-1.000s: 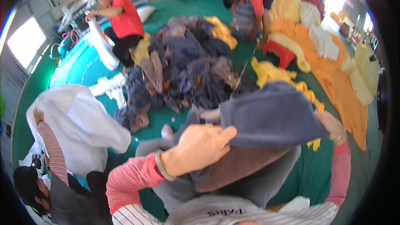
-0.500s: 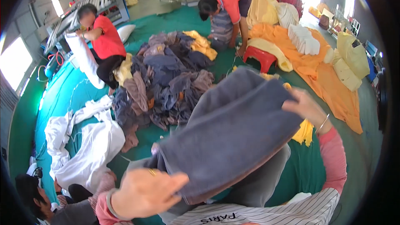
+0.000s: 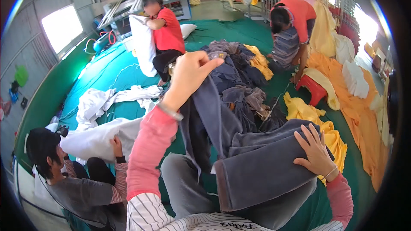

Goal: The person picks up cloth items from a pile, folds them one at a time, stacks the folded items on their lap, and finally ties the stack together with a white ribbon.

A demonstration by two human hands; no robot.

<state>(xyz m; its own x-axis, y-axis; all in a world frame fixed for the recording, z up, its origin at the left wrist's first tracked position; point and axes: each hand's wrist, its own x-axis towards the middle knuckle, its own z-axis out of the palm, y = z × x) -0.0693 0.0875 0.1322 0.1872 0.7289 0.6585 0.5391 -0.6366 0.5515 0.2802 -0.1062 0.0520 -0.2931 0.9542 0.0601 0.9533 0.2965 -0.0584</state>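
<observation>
- The grey towel (image 3: 257, 167) lies folded across the person's lap, one end lifted high above it.
- The left hand (image 3: 190, 75) is closed, pinching that raised end; the right hand (image 3: 314, 152) lies flat and spread on the folded bulk, gripping nothing.
- To fold well, I judge the raised edge should stay taut and come down square on the stack while the flat hand pins it.
- Beyond lies a dark pile (image 3: 239, 81), a yellow cloth (image 3: 312, 115) and a red stool (image 3: 312, 87) on the green floor (image 3: 115, 68).
- No bin or basket shows; the cloths lie loose.
</observation>
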